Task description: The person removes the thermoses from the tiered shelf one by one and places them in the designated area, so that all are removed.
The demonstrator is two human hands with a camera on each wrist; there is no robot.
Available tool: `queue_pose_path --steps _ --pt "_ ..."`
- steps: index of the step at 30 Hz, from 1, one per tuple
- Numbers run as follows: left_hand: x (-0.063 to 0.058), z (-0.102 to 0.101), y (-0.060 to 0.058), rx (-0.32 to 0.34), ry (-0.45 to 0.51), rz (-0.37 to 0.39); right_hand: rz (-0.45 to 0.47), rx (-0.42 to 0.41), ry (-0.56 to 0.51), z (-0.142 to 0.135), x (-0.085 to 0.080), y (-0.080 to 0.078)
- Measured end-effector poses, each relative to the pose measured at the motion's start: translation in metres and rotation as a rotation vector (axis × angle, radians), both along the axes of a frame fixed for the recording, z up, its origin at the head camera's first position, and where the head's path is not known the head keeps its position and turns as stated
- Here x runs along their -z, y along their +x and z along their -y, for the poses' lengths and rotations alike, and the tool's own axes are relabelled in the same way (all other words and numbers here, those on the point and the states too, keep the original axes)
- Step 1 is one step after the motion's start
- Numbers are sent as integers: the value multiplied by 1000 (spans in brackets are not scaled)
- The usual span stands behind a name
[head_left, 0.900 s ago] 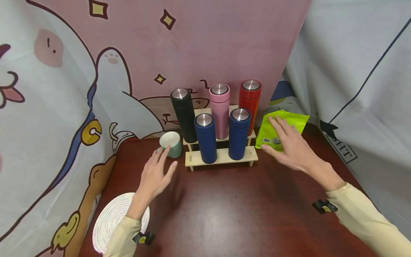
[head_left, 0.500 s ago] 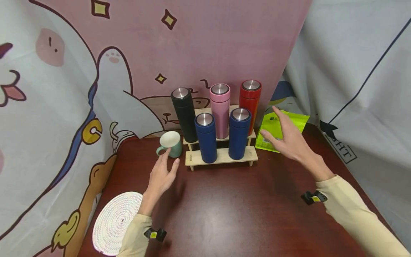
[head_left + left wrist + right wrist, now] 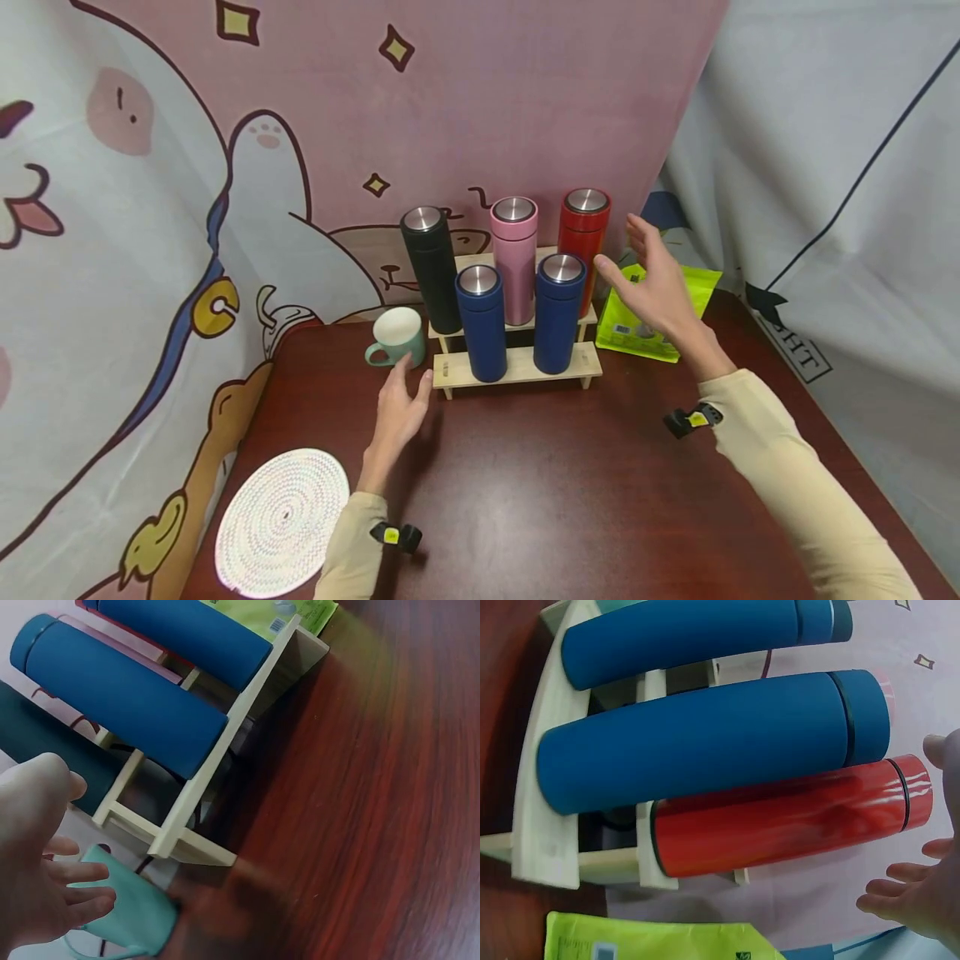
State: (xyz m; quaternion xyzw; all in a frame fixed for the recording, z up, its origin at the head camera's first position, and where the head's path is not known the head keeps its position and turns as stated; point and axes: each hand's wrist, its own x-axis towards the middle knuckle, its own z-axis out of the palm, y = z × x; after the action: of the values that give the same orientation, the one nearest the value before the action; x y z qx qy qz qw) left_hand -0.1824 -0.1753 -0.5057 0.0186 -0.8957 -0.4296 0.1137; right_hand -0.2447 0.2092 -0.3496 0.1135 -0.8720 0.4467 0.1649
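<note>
While your right hand (image 3: 660, 287) hangs with thumb and fingers apart, the tall red steel-topped cylindrical flask (image 3: 587, 237) stands at its ten o'clock on the rear step of the pale wooden rack (image 3: 520, 364); it looks stiff, slick and fairly weighty, best held round the body below its upper seam. Your left hand (image 3: 400, 412), fingers also apart, has the pale-green ceramic-looking mug (image 3: 412, 346) at twelve o'clock, likely chippable; contact is unclear.

the red bottle (image 3: 780, 832) is shiny, but the blue bottles (image 3: 483, 333) look dull. their tops (image 3: 477, 280) are shiny metal. the cup (image 3: 411, 345) looks smooth. the rack (image 3: 521, 365) is plain wood. the counter (image 3: 540, 483) looks like glossy wood. the mat (image 3: 283, 525) looks bumpy, like rope. the cloth (image 3: 825, 100) is wrinkly.
</note>
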Motion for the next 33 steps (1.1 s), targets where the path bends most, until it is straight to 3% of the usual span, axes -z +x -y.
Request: queue_pose_path --steps 14,23,33 --pt "36 -16 -16 -56 214 28 -31 17 -164 30 -6 -33" --pt "54 -25 -24 -62 334 62 -58 55 -153 36 -7 -46" --pt "68 -32 -32 -104 358 19 -131 39 -129 35 -7 -52"
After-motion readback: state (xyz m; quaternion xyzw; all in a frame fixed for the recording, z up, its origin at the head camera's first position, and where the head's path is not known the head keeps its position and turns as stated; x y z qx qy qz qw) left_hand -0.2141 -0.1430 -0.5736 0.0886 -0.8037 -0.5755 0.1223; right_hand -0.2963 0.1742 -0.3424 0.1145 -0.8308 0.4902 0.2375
